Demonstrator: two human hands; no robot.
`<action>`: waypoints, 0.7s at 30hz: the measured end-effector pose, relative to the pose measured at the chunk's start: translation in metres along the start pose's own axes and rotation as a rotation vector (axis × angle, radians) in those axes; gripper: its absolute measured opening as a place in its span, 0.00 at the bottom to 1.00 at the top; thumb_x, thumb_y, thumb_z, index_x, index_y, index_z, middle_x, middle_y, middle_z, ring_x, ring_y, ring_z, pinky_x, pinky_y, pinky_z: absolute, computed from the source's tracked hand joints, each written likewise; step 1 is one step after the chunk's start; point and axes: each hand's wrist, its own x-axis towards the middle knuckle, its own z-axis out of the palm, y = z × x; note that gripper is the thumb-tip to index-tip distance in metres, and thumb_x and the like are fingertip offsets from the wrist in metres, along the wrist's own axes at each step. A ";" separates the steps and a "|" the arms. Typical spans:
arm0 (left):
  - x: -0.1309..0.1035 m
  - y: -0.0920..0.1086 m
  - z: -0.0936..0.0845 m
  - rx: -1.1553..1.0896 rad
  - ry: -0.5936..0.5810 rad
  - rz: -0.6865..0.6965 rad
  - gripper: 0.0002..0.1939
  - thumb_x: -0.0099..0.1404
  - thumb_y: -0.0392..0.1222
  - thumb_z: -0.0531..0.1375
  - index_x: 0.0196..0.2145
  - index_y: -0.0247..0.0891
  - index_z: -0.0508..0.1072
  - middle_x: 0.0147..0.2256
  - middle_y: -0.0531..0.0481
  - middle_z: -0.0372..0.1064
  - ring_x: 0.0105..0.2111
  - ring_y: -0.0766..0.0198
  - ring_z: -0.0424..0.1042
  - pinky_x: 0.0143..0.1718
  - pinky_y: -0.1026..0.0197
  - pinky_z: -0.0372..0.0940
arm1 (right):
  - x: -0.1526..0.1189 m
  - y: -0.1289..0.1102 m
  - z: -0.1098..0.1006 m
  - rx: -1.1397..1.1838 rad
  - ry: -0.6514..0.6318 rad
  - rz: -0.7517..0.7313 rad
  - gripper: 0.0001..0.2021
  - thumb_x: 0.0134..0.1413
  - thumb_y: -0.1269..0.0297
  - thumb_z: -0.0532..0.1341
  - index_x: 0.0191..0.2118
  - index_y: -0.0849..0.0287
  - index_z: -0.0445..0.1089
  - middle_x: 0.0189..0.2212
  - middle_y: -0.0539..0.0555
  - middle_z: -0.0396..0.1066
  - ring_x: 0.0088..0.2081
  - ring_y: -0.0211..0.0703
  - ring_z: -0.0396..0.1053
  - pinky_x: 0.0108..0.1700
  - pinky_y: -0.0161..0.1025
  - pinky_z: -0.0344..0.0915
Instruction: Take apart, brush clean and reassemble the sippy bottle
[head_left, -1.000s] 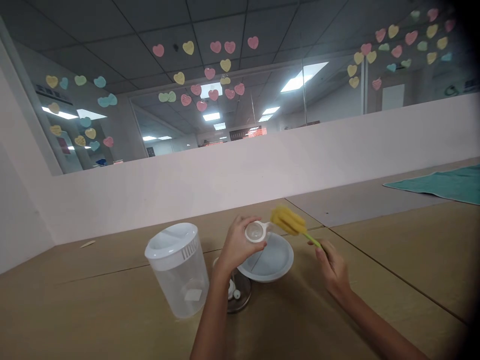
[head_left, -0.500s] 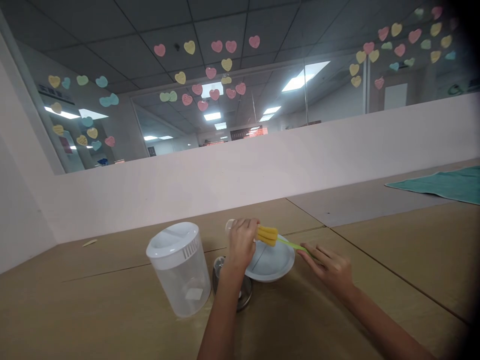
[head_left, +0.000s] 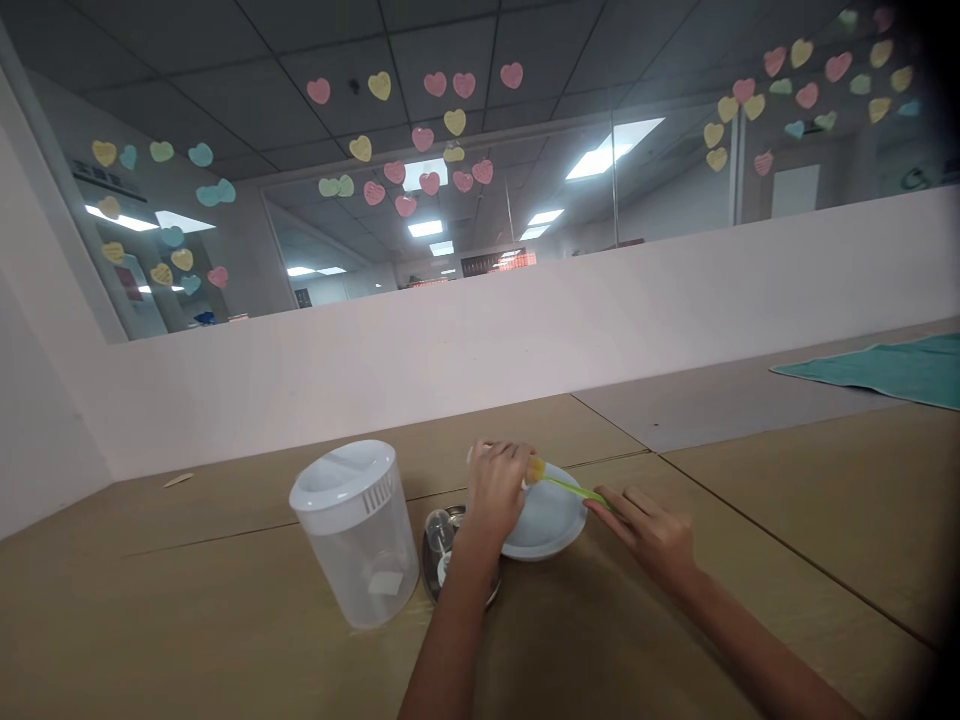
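Heart-shaped notes [head_left: 454, 122] on wide window [head_left: 555, 210]; white wall [head_left: 360, 365] below; ceiling lights [head_left: 615, 150].

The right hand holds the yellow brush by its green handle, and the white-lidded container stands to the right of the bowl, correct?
Not quite: the head view shows the white-lidded container left of the bowl. The right hand does hold the green handle.

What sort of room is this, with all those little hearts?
It's probably a classroom or an office. Colourful heart-shaped notes are stuck on a big window, bright flat lights show in the glass, and there's a wide table in front.
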 end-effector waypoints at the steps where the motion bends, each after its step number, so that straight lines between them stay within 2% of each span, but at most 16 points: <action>1: -0.001 -0.004 -0.002 0.009 0.006 -0.016 0.21 0.52 0.23 0.52 0.42 0.42 0.66 0.39 0.51 0.71 0.43 0.59 0.67 0.47 0.53 0.51 | 0.000 0.002 0.000 -0.014 -0.012 -0.002 0.09 0.51 0.57 0.62 0.32 0.56 0.76 0.17 0.45 0.66 0.18 0.27 0.57 0.25 0.32 0.47; 6: -0.007 -0.020 -0.006 0.101 -0.050 -0.059 0.24 0.50 0.20 0.51 0.43 0.41 0.67 0.41 0.48 0.71 0.46 0.59 0.65 0.49 0.53 0.52 | -0.004 0.013 0.001 -0.081 -0.070 0.015 0.10 0.53 0.55 0.60 0.32 0.53 0.76 0.17 0.46 0.67 0.19 0.29 0.59 0.26 0.32 0.48; 8: -0.010 -0.024 -0.005 0.125 -0.061 -0.093 0.25 0.50 0.20 0.51 0.43 0.40 0.68 0.41 0.48 0.71 0.46 0.58 0.66 0.49 0.53 0.52 | -0.007 0.017 0.005 -0.127 -0.125 0.132 0.12 0.54 0.54 0.58 0.33 0.53 0.76 0.18 0.48 0.69 0.20 0.31 0.61 0.25 0.33 0.47; 10: -0.010 -0.027 -0.003 0.111 -0.045 -0.182 0.25 0.51 0.21 0.52 0.45 0.40 0.68 0.42 0.47 0.71 0.46 0.58 0.67 0.50 0.53 0.53 | -0.008 0.021 0.007 -0.177 -0.226 0.320 0.15 0.57 0.52 0.55 0.35 0.54 0.76 0.22 0.50 0.72 0.23 0.34 0.65 0.24 0.34 0.47; 13: -0.008 -0.026 -0.005 -0.061 0.030 -0.354 0.25 0.52 0.28 0.58 0.49 0.39 0.66 0.46 0.45 0.70 0.47 0.57 0.67 0.50 0.55 0.56 | -0.008 0.025 0.010 -0.183 -0.510 0.551 0.19 0.60 0.52 0.49 0.39 0.55 0.73 0.30 0.53 0.74 0.28 0.41 0.69 0.23 0.34 0.46; 16: -0.005 -0.016 -0.017 -0.351 0.113 -0.474 0.28 0.52 0.41 0.63 0.51 0.38 0.65 0.49 0.43 0.68 0.48 0.56 0.67 0.49 0.58 0.60 | -0.008 0.026 0.011 -0.117 -0.858 0.650 0.21 0.62 0.55 0.43 0.36 0.57 0.71 0.34 0.55 0.73 0.30 0.45 0.71 0.22 0.35 0.48; 18: -0.004 -0.002 -0.028 -0.506 0.113 -0.496 0.30 0.52 0.47 0.63 0.52 0.38 0.65 0.49 0.43 0.68 0.47 0.56 0.68 0.48 0.58 0.61 | -0.011 0.023 0.013 -0.075 -1.035 0.664 0.21 0.62 0.56 0.42 0.34 0.58 0.70 0.33 0.58 0.73 0.31 0.48 0.71 0.23 0.35 0.51; 21: -0.008 0.025 -0.041 -0.637 0.043 -0.409 0.29 0.52 0.49 0.62 0.52 0.41 0.64 0.48 0.46 0.68 0.44 0.58 0.69 0.47 0.59 0.62 | -0.018 0.015 0.018 -0.003 -1.186 0.602 0.19 0.60 0.58 0.44 0.36 0.60 0.69 0.34 0.61 0.73 0.36 0.54 0.72 0.27 0.39 0.57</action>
